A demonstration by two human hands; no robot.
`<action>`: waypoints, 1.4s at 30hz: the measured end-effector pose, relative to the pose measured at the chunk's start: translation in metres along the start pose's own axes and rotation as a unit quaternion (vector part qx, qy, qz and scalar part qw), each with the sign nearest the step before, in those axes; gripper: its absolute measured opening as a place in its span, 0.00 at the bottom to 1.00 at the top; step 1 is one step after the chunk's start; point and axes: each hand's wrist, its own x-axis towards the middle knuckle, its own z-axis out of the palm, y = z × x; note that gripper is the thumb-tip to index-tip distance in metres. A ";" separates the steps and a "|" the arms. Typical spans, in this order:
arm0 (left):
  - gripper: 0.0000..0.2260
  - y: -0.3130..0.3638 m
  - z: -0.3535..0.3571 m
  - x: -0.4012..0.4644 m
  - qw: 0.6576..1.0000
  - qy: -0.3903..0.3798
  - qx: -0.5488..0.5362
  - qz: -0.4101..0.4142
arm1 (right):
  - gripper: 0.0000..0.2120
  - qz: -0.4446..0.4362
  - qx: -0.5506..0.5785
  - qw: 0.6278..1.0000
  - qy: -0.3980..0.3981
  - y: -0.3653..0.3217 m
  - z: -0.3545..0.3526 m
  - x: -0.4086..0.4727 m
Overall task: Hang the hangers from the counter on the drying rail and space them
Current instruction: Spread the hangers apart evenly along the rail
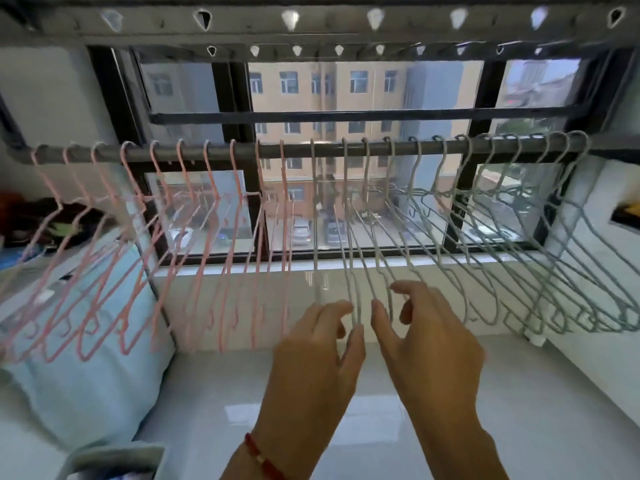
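Pink hangers (pixel 207 237), grey hangers (pixel 450 237) hooked along rail (pixel 298 149).

A dark drying rail (pixel 298 149) ran across the window from left to right, carrying a full row of wire hangers by their hooks. Pink hangers (pixel 204 237) filled its left half and pale blue-grey hangers (pixel 485 237) its right half, the two colours meeting near the middle. Most hung apart from one another, while those at the far right end sat closer together. Below, a glossy white counter (pixel 346 427) stretched along the sill. A light blue cushion (pixel 86 375) lay on its left end, with the lower ends of several pink hangers in front of it.
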 end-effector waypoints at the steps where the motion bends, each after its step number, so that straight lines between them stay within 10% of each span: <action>1: 0.13 0.005 0.007 -0.001 1.000 0.006 0.012 -0.012 | 0.17 -0.003 -0.004 1.000 -0.015 0.005 -0.002 0.003; 15: 0.23 0.024 0.043 0.000 0.977 -0.059 0.056 -0.197 | 0.21 -0.033 -0.078 0.983 -0.163 0.018 -0.013 0.012; 42: 0.14 0.011 0.064 0.011 0.980 -0.040 0.041 -0.193 | 0.16 -0.025 -0.085 0.983 -0.162 0.023 -0.005 0.021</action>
